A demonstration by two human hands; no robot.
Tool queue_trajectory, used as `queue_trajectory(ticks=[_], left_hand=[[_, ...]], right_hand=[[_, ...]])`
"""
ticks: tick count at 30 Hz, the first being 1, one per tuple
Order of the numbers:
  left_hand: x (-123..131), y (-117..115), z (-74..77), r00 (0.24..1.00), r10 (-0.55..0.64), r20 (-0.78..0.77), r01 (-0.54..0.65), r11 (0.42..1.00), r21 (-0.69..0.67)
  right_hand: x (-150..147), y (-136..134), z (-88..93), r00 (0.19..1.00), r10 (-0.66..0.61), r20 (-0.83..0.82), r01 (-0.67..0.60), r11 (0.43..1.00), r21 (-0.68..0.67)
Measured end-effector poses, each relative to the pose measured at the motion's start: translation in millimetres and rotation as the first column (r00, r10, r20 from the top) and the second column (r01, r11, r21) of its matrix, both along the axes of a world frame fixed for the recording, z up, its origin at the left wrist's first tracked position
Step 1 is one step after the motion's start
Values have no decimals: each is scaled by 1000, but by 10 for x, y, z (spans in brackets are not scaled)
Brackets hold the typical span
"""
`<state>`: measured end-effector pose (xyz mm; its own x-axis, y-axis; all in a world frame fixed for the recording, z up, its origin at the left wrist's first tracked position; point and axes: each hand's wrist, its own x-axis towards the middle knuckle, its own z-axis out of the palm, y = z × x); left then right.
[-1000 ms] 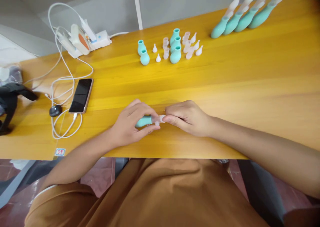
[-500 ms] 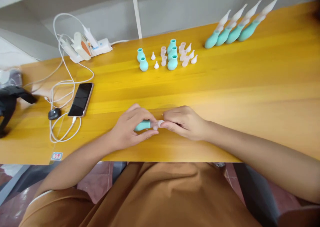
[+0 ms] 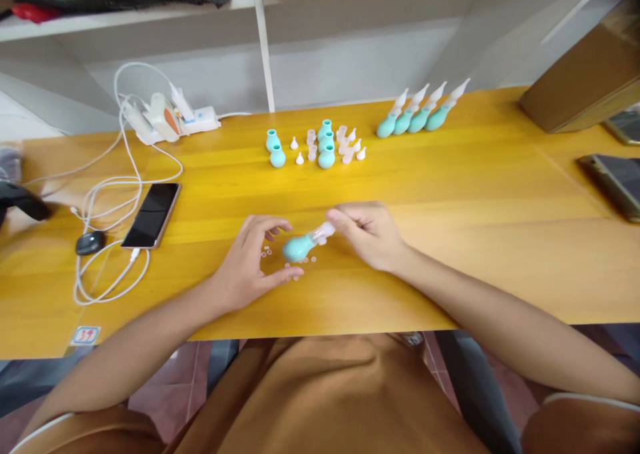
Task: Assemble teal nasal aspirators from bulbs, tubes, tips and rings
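My right hand (image 3: 371, 233) pinches the clear tip of a teal rubber bulb (image 3: 299, 247) and holds it tilted just above the yellow table (image 3: 450, 194). My left hand (image 3: 250, 261) lies beside the bulb with its fingers apart and holds nothing. Several tiny pale rings (image 3: 295, 267) are scattered on the wood under and around the bulb. At the back stand loose teal bulbs and clear tips (image 3: 320, 146), and to their right a row of assembled bulbs with long tips (image 3: 421, 115).
A phone (image 3: 151, 214) on a white cable (image 3: 100, 194) lies at the left, beside a power strip (image 3: 170, 117). A cardboard box (image 3: 585, 84) and another phone (image 3: 613, 181) sit at the right. A shelf runs behind the table.
My left hand has let go of the bulb and opened. My right hand now holds the bulb alone by its tip, tilted. The camera has tipped up, showing more of the shelf.
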<state>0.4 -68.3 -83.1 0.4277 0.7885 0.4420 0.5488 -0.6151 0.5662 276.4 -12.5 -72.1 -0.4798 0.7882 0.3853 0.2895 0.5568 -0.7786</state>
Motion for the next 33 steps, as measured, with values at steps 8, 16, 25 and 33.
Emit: queue_trajectory(ticks=[8, 16, 25, 33], left_hand=[[16, 1, -54, 998, 44, 40, -44, 999, 5], [27, 18, -36, 999, 29, -18, -29, 999, -21], [31, 24, -23, 999, 17, -27, -18, 999, -26], [21, 14, -16, 999, 6, -37, -8, 999, -32]], right_hand=[[627, 1044, 772, 324, -640, 697, 553, 726, 409], [960, 1785, 700, 171, -550, 818, 637, 694, 334], [982, 2033, 678, 103, -551, 828, 667, 656, 353], [1014, 2065, 690, 81, -557, 827, 657, 653, 376]])
